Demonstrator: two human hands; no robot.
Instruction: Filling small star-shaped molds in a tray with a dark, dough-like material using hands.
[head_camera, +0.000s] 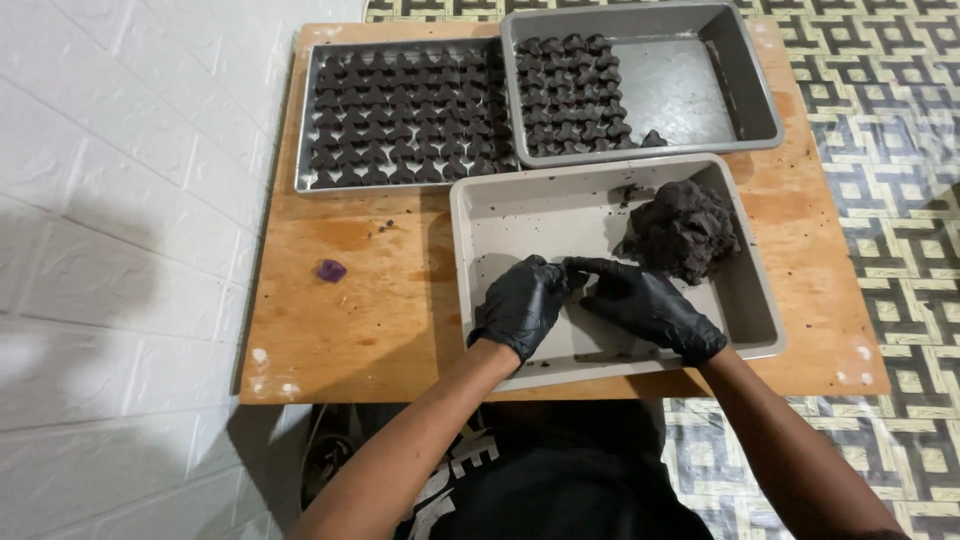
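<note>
Black-gloved, the left hand (522, 303) and right hand (650, 303) are met fingertip to fingertip inside the beige tray (520, 200), pinching a small dark piece; the dough lump (683, 230) lies near, in the tray's far right corner.

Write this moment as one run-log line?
left hand: gloved, pinching dark dough | right hand: gloved, same piece | dough lump: in grey tray | shaped pieces: rear trays

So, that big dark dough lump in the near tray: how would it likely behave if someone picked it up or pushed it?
The dark dough lump looks rough and crumbly, so it would probably shed bits; crumbs already dot the near tray. It sits in a squat heap, so it likely won't roll. The shaped pieces on the flat tray hold their form, suggesting a fairly stiff, mouldable mass.
</note>
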